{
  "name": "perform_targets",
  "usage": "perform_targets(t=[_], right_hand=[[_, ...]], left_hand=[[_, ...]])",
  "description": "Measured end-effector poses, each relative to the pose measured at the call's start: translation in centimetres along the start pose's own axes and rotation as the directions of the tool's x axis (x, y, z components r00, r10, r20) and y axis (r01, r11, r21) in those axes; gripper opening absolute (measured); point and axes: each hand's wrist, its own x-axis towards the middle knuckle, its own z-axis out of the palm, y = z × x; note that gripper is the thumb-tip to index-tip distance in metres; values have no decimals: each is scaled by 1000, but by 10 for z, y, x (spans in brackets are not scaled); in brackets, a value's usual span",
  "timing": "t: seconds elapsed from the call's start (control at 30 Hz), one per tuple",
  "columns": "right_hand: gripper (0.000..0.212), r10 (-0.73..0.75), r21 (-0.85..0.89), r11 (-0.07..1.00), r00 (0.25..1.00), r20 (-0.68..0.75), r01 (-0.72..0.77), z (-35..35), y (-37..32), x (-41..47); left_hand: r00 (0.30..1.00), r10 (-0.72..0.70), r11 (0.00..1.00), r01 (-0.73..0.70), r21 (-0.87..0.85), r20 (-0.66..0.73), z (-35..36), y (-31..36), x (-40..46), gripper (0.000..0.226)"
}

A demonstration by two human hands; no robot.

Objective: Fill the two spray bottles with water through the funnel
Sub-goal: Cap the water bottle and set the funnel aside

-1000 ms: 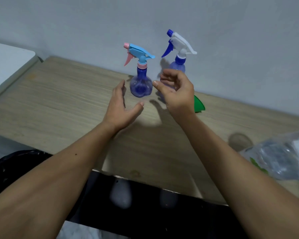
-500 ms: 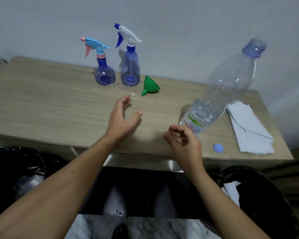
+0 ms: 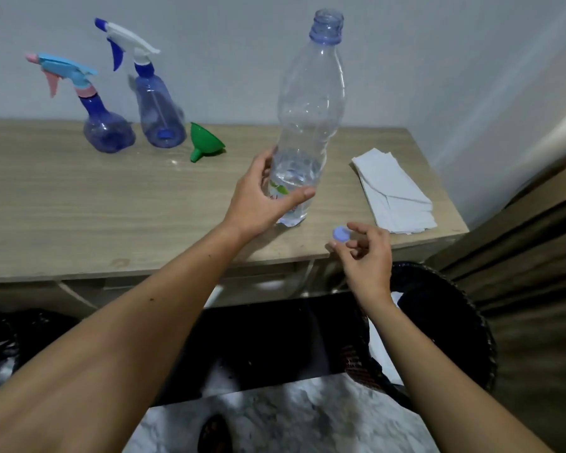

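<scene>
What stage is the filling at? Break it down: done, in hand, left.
Done: both spray bottles stand capped, holding water. In hand: left hand grips the open water bottle; right hand pinches its cap. Left: recapping; funnel lies on the table.

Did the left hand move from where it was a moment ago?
Yes. The left hand went rightward across the table, away from the green funnel, and now grips the water bottle.
</scene>
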Motion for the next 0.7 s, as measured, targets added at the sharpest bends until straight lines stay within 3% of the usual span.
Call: perform_targets(t=[0.17,0.33,0.47,0.7], right_hand=[[53,-6,-134,991,999,46,12,6,14,17],[36,-6,-223,974,996,88,25,4,19,24],[32,3,-129,992,994,113,12,-5,-1,23],[30,-249,72,967,967,56,245,-37,-116,43]], left_hand=[[996,20,999,-16,47,-89,9,-5,6,96],[993,53,994,-42,102,-105,10,-9,5,90],[992,63,993,-52,106,-108,11,-11,2,83],[995,14,986,3,166,-103,11,-10,2,88]])
